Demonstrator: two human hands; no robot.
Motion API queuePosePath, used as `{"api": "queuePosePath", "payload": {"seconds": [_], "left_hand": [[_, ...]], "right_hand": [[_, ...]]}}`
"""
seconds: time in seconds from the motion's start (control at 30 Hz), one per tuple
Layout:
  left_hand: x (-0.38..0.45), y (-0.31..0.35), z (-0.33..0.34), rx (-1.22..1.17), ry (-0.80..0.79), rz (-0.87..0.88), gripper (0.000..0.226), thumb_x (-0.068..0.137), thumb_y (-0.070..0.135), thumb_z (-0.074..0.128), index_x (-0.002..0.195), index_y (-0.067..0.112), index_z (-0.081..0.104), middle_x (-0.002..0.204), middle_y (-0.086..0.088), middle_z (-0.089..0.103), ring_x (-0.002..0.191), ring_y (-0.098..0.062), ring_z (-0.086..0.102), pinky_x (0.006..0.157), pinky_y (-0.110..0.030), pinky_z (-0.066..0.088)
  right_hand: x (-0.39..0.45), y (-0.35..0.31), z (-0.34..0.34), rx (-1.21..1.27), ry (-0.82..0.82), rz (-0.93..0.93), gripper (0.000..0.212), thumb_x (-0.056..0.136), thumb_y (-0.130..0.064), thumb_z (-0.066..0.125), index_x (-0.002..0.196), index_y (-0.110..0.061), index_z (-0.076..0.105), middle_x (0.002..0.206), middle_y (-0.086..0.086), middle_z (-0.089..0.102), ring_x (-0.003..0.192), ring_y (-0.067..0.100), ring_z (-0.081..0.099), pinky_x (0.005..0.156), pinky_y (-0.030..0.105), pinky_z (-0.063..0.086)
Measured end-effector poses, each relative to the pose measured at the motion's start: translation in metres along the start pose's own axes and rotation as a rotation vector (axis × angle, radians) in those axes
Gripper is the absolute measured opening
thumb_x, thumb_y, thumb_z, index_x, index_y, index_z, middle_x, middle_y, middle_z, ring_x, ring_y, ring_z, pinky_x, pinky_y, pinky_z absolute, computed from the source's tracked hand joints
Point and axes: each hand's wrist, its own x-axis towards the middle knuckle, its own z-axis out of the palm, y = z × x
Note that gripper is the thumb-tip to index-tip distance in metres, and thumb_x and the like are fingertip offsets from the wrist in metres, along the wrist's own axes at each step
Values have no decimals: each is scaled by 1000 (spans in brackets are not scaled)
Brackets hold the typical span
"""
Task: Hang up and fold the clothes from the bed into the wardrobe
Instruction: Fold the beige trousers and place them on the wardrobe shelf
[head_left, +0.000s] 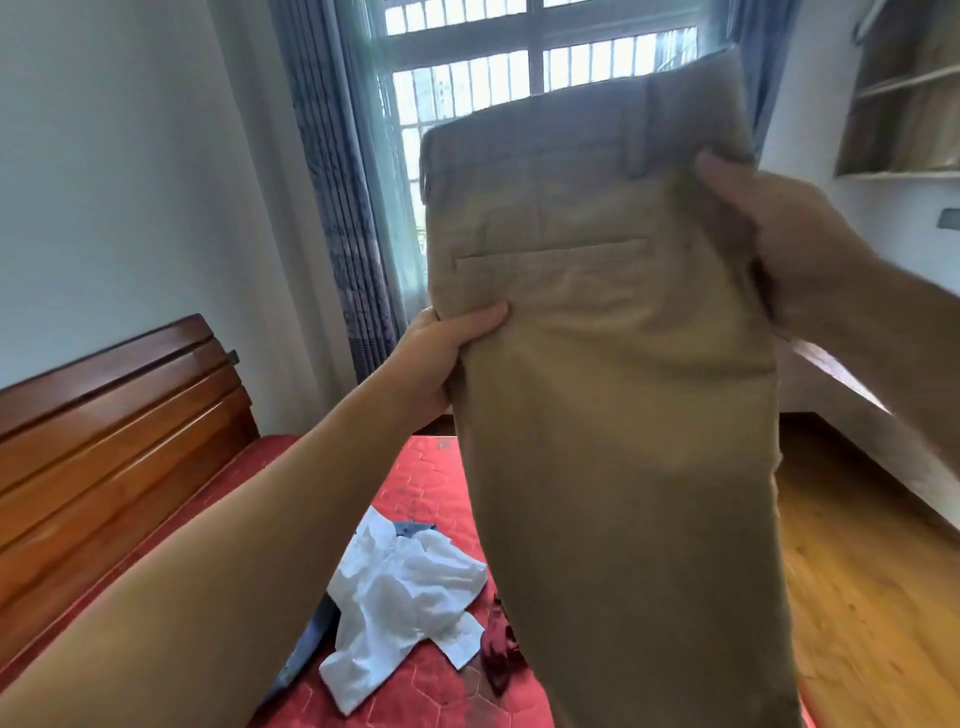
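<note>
No text, label, brand, number or sign can be read anywhere in this view; the khaki cotton trousers held up before the window show only plain fabric, a waistband and a welt pocket.

Place: we see a home bedroom.
Evidence: wooden bed beneath curtained window; clothes on it.

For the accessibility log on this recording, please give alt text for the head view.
Two bare hands hold up a pair of khaki cotton trousers, back pocket facing the camera: the left hand pinches the left edge and the right hand has its grip near the waistband. Below, a crumpled white shirt lies on the red quilted mattress, before a barred window.
</note>
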Motion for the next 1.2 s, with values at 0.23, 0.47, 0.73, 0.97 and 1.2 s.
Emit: {"api": "queuePosePath", "payload": {"seconds": [0.23,0.47,0.73,0.97,1.2], "left_hand": [[-4,-3,11,-151,22,-82,27,96,26,57,111,7,68,96,-8,75,88,-21,72,73,-31,60],[-34,-54,-5,-158,-296,-355,89,80,82,16,84,23,82,99,-4,76,93,-20,71,91,-39,51],[-50,-90,6,21,-412,-426,31,82,36,61,107,18,64,83,0,75,76,-10,72,64,-21,56],[-35,-105,17,82,-93,-339,26,84,-3,57,106,8,63,82,-8,67,64,-17,65,50,-23,51],[-25,-115,25,-30,-13,-355,22,85,2,57,104,11,62,83,-9,67,70,-20,65,66,-28,54]], "right_hand": [[-60,60,-22,-118,-247,282,60,57,-13,86,112,-14,65,112,4,73,100,18,71,90,36,53],[-32,51,-9,222,46,397,17,98,-20,51,99,-13,66,81,3,74,71,15,71,60,26,58],[-40,87,-48,375,-1,695,17,79,-27,63,72,-12,60,47,-1,57,43,7,60,42,16,49],[-48,100,-64,-17,101,650,21,90,-18,62,108,-8,65,83,9,70,63,19,69,58,30,58],[-90,151,-63,-405,217,564,68,72,-79,56,101,-18,64,98,5,69,86,23,66,75,40,58]]}}
